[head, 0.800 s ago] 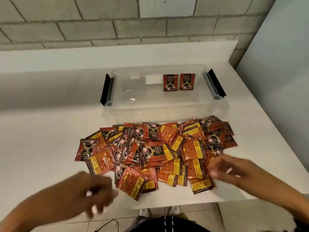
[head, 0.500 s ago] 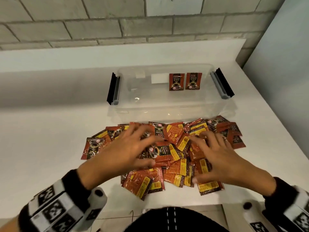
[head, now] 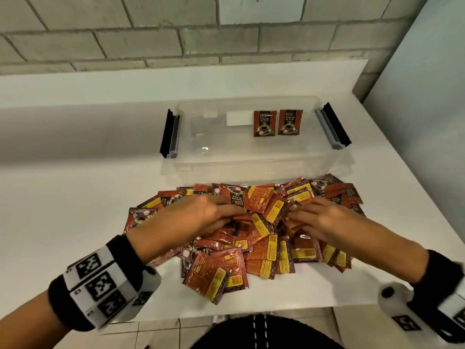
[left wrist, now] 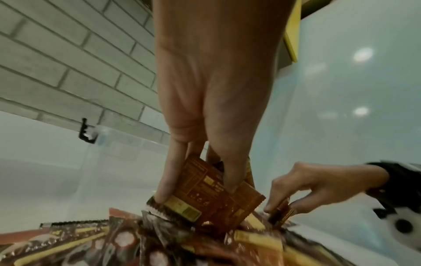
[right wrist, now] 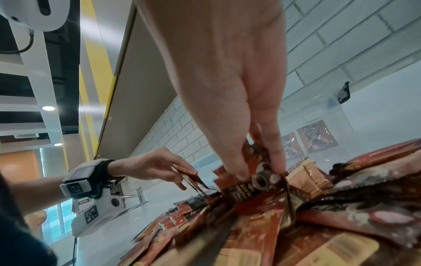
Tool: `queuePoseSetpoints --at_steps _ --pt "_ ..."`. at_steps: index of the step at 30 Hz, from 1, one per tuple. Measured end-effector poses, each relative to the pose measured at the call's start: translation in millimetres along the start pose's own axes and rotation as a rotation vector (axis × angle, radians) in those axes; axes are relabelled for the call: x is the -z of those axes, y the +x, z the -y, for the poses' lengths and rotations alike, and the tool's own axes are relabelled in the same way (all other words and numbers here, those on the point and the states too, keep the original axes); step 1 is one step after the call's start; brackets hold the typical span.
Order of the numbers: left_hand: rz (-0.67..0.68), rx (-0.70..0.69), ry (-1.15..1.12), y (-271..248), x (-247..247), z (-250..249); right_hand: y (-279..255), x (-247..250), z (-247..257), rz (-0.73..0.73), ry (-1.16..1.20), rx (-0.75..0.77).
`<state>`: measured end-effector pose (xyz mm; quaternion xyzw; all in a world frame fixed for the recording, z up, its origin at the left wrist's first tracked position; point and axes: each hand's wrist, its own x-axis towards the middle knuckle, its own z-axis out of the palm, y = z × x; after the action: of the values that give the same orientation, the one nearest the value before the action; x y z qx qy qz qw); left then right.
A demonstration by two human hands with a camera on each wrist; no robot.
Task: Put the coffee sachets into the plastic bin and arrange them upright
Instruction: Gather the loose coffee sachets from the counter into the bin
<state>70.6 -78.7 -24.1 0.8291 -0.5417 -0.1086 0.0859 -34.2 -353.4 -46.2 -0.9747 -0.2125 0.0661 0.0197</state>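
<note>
The coffee sachets (head: 254, 230) lay in a loose red-and-yellow heap on the white counter (head: 75, 210), just at the 6 o'clock side of the clear plastic bin (head: 251, 157). Two sachets (head: 276, 122) stood upright inside against the bin's far wall, toward 1 o'clock of its middle; the rest of the bin looked bare.

The left hand (head: 201, 215) pinched one sachet (left wrist: 212, 189), its fingers (left wrist: 168, 172) narrow along the packet's edges and lifting it off the heap. The right hand (head: 324, 220) pinched another sachet (right wrist: 255, 181) between thumb and fingertips at about 3 o'clock of the heap's centre.

The step in hand seemed to be picking up, with the job barely begun. The next move would likely call for carrying both packets toward 12 o'clock over the near wall and standing them beside the upright pair, each supported so the thin foil did not flop flat.
</note>
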Motion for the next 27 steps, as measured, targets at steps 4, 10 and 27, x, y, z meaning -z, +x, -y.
queuePoseSetpoints --at_steps 4,10,27 --pt "-0.163 0.043 -0.152 -4 20 14 1 16 -5 -0.140 0.122 -0.076" --pt "-0.317 0.313 -0.509 -7 82 36 8 73 -23 -0.075 0.667 -0.320" --pt "0.402 0.751 -0.383 114 104 105 215 109 -30 0.453 0.870 -0.515"
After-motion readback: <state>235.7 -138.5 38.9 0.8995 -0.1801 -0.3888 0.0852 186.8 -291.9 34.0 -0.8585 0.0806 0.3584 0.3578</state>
